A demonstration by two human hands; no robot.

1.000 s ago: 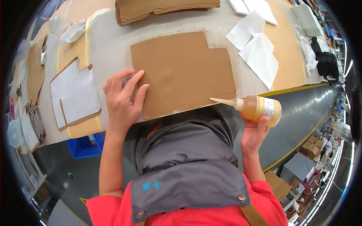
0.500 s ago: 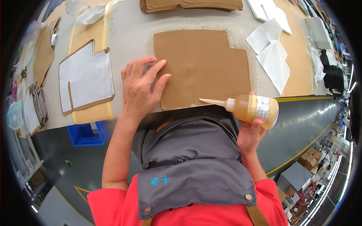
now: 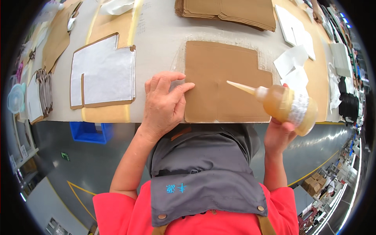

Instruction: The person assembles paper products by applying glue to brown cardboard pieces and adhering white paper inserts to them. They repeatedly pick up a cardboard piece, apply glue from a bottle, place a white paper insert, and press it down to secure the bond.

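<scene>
Brown card (image 3: 219, 84) under left hand (image 3: 164, 102), glue bottle (image 3: 288, 107)

The person wears a red short-sleeved top under a grey apron (image 3: 203, 172) with brown straps, seemingly snap-fastened.

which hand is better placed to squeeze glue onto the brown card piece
Right. The right hand holds the amber squeeze bottle, nozzle over the brown notched cardboard sheet. The left hand lies flat on its edge.

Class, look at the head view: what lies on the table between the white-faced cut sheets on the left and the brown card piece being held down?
The left hand lies there, fingers on the brown card piece, and bare grey table above it, beside the white-faced sheets.
</scene>
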